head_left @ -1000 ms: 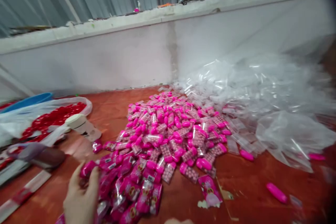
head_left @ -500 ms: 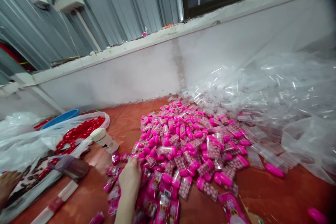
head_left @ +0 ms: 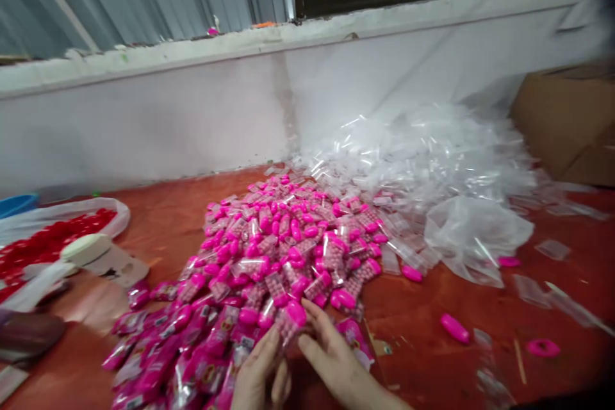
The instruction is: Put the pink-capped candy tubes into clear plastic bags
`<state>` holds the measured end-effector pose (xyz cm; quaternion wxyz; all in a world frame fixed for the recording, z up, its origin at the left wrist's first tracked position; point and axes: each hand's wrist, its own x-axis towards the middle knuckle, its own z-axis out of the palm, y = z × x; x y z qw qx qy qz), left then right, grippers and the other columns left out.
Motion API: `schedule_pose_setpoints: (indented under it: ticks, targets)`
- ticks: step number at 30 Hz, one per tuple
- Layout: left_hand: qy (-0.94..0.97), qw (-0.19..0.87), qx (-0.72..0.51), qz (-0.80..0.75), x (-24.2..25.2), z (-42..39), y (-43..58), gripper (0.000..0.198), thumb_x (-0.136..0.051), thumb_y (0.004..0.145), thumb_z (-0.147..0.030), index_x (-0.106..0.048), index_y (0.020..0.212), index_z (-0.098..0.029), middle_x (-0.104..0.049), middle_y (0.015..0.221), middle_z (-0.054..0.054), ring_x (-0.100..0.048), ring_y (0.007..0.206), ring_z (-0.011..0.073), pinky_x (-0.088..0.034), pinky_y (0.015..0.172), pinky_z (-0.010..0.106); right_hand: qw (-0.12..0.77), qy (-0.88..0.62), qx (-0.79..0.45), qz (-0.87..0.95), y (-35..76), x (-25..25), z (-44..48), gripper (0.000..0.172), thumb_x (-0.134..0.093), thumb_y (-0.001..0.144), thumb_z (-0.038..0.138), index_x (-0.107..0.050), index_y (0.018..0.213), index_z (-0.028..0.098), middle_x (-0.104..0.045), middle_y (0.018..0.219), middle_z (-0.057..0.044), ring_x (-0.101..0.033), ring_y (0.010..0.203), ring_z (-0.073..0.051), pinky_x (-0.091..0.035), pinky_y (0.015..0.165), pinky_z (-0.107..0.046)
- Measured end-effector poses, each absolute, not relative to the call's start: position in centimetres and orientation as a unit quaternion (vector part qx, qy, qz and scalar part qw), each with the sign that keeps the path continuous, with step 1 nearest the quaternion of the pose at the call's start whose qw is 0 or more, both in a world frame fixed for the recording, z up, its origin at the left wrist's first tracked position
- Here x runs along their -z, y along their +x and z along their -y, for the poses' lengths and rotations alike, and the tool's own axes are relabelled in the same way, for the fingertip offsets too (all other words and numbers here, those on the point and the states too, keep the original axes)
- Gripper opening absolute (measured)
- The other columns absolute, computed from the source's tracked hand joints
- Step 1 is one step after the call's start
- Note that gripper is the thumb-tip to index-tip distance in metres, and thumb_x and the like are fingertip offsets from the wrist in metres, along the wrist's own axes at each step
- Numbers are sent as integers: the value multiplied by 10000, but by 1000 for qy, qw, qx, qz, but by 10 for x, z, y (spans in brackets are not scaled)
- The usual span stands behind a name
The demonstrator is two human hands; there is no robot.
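Note:
My left hand [head_left: 262, 371] and my right hand [head_left: 334, 355] meet at the bottom middle, fingers curled around a small clear candy container with a pink cap [head_left: 291, 319]. The container's lower part is partly hidden by my fingers. Just beyond them spreads a heap of similar pink-capped containers [head_left: 288, 230] filled with pale pink balls. Beside my left hand lies a pile of shiny pink printed sachets [head_left: 163, 355]. Another pink packet [head_left: 355, 339] sits behind my right hand.
Clear plastic cases [head_left: 413, 154] and a crumpled clear bag [head_left: 475, 237] lie at the right, before a cardboard box [head_left: 567, 122]. At the left are a white-lidded cup [head_left: 106, 259], red pieces [head_left: 57, 234] in a bag and a blue basin [head_left: 16, 205]. Loose pink caps [head_left: 454, 328] dot the red surface.
The view has swung right. My left hand has come back from the edge of the heap, and my right hand has come into view. A candy container is now between them.

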<state>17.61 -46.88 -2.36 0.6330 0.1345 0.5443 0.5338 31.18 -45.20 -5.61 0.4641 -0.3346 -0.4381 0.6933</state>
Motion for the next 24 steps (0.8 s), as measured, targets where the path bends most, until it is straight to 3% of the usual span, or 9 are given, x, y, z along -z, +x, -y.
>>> schedule_pose_setpoints:
  ticks: [3, 6, 8, 10, 11, 15, 18, 24]
  targets:
    - [182, 629, -510, -557, 39, 475, 203, 667, -833, 606, -615, -741, 1051, -127, -351, 311, -91, -245, 288, 44, -210, 349, 173, 482, -322, -692, 430, 328, 42, 439, 474, -634, 890, 576, -610, 1208, 225, -686, 1175, -72, -612, 1154, -235, -439, 1043, -387]
    - [293, 489, -508, -646, 55, 482, 216, 516, -761, 709, -587, -762, 1000, -161, -614, 489, 8, -489, 391, 114, -384, 394, 201, 521, -332, -682, 391, 365, 39, 426, 347, -653, 885, 523, -606, 1008, 202, -724, 908, -34, -687, 866, -203, -511, 867, -352]
    - [425, 374, -488, -665, 68, 487, 226, 303, -708, 792, -477, -782, 889, -200, -753, 767, 64, -687, 668, 202, -560, 620, 258, 541, -360, -654, 387, 392, 40, 421, 314, -677, 872, 482, -553, 936, 200, -701, 737, 1, -662, 695, -170, -510, 771, -324]
    - [578, 279, -428, -637, 83, 492, 239, 203, -623, 869, -327, -794, 922, -230, -775, 985, 77, -724, 904, 247, -582, 807, 285, 521, -395, -636, 410, 412, 43, 420, 301, -687, 871, 439, -497, 904, 208, -669, 639, 29, -618, 604, -146, -491, 688, -295]
    - [641, 230, -381, -625, 90, 495, 247, 240, -578, 891, -242, -789, 1006, -242, -766, 1051, 81, -730, 907, 240, -588, 793, 277, 500, -414, -633, 422, 419, 45, 421, 311, -691, 869, 432, -469, 898, 215, -656, 615, 40, -597, 573, -138, -475, 637, -278]
    - [753, 24, -169, -636, 109, 502, 273, 547, -537, 820, 14, -681, 1274, -254, -717, 1152, 116, -696, 605, 157, -537, 508, 221, 470, -483, -602, 429, 428, 53, 436, 400, -706, 836, 470, -377, 852, 242, -629, 643, 65, -539, 509, -110, -417, 526, -233]
    - [764, -39, -114, -634, 113, 504, 281, 532, -555, 810, 37, -691, 1255, -223, -709, 1131, 126, -675, 587, 145, -529, 513, 228, 479, -499, -576, 435, 427, 60, 447, 397, -686, 843, 470, -361, 835, 243, -633, 677, 54, -524, 519, -102, -420, 542, -236]
    - [742, -104, -116, -651, 110, 504, 285, 403, -485, 877, -12, -757, 1095, -214, -744, 1117, 108, -701, 693, 174, -554, 607, 253, 459, -544, -539, 450, 427, 70, 456, 305, -655, 856, 410, -406, 842, 235, -569, 684, 55, -464, 553, -109, -396, 556, -247]
